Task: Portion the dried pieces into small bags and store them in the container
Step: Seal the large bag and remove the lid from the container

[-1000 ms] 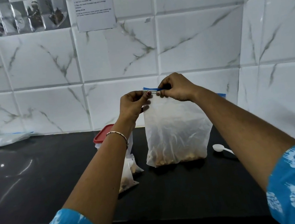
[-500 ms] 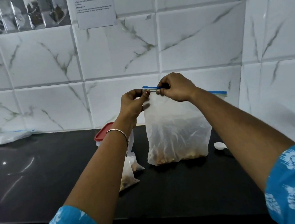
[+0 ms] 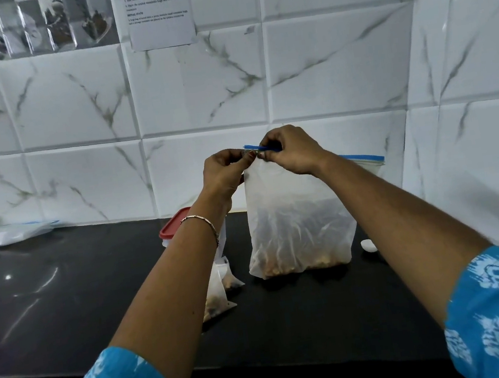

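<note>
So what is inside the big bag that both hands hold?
Through the cloudy plastic of the big bag, brownish dried pieces lie along the bottom; the upper part looks empty. The left hand and right hand pinch its blue strip, covering the mouth.

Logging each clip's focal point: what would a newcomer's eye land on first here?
The large translucent bag standing mid-counter with dried pieces at its bottom, its blue zip strip pinched at the top left corner by the left hand and right hand. Next, the small filled bags beside the red-lidded container, behind the left forearm.
</note>
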A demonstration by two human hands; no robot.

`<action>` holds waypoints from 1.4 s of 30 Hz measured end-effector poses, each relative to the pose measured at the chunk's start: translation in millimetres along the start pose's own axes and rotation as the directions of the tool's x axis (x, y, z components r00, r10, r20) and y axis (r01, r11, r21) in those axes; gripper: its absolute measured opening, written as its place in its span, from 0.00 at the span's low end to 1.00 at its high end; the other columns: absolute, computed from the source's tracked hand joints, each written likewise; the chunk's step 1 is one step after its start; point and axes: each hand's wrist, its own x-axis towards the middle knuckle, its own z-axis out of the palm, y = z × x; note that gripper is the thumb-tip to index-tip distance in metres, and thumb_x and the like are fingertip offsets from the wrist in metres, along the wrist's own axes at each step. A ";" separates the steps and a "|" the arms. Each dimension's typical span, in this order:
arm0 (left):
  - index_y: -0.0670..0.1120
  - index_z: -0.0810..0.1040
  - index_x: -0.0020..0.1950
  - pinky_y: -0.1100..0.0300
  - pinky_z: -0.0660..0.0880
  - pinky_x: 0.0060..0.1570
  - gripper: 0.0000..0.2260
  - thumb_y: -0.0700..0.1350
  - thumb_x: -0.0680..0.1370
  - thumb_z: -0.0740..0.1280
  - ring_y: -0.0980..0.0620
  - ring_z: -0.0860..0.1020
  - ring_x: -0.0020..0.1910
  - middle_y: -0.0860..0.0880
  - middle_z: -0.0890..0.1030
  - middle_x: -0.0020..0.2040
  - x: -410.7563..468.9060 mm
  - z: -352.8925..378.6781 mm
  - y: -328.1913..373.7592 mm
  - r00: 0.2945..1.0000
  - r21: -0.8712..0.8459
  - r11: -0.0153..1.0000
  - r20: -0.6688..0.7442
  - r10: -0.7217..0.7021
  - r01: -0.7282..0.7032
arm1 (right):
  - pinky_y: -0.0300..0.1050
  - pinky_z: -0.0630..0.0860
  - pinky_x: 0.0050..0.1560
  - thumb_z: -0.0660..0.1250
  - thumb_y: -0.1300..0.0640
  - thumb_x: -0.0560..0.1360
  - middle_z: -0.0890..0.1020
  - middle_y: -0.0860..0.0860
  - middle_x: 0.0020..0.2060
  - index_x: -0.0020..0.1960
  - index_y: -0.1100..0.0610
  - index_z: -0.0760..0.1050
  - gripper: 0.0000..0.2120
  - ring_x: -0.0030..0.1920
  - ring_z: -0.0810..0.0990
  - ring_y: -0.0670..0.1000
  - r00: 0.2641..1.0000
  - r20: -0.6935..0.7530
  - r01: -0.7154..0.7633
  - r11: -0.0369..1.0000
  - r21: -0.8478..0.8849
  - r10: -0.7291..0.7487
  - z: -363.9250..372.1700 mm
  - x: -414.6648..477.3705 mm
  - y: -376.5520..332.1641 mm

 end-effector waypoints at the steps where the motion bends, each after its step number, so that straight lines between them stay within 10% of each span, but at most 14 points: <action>1: 0.43 0.81 0.43 0.56 0.81 0.48 0.02 0.40 0.75 0.72 0.54 0.82 0.40 0.47 0.82 0.42 -0.3 0.0 0.0 1.000 -0.003 1.000 0.003 0.002 -0.002 | 0.49 0.77 0.51 0.69 0.51 0.75 0.81 0.47 0.44 0.51 0.53 0.80 0.08 0.47 0.79 0.50 1.000 -0.020 0.001 0.999 -0.035 -0.002 0.6 -0.6 -0.8; 20: 0.40 0.80 0.47 0.65 0.79 0.36 0.04 0.40 0.77 0.71 0.59 0.81 0.35 0.46 0.82 0.42 -1.8 1.5 5.5 1.000 -0.024 1.000 -0.008 0.004 -0.004 | 0.49 0.77 0.53 0.71 0.55 0.74 0.84 0.52 0.44 0.50 0.57 0.81 0.07 0.49 0.82 0.53 0.996 -0.001 -0.082 0.963 0.255 0.085 -0.5 -2.9 0.0; 42: 0.43 0.81 0.45 0.45 0.80 0.54 0.02 0.41 0.77 0.71 0.48 0.80 0.43 0.44 0.82 0.43 -1.7 11.4 3.3 1.000 0.118 0.993 -0.021 0.007 -0.004 | 0.50 0.78 0.53 0.75 0.54 0.71 0.83 0.48 0.43 0.49 0.54 0.82 0.08 0.48 0.81 0.50 0.994 -0.030 -0.096 0.978 0.183 0.103 -12.1 -9.9 7.0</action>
